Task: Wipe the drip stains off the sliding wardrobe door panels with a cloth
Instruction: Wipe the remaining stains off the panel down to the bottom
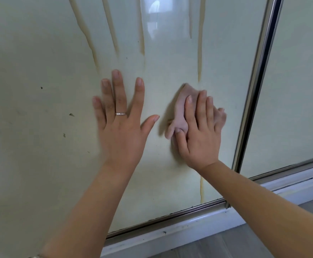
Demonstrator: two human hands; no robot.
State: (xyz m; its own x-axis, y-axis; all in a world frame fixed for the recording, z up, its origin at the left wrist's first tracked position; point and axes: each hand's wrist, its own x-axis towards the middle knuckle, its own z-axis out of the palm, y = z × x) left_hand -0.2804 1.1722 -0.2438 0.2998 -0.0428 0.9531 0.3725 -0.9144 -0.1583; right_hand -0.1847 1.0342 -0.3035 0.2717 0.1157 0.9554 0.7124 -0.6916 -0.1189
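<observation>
Near the glossy pale-green wardrobe door panel [40, 53]'s right edge, right hand [201, 135] presses a crumpled pink cloth [181, 107] flat-fingered onto a yellowish drip streak [199, 58]. Left hand [122, 123] splayed open, bracing the panel. Suggest firm strokes along each streak (several left above).

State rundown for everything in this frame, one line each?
left hand: fingers straight and spread, flat on the door panel, holding nothing
right hand: presses the cloth against the panel
cloth: bunched, pinned to the panel under the right hand
door panel: still streaked
drip stains: several run down above the hands, one continues below the cloth
ring: on a left-hand finger
metal frame: upright, dividing the two panels
</observation>
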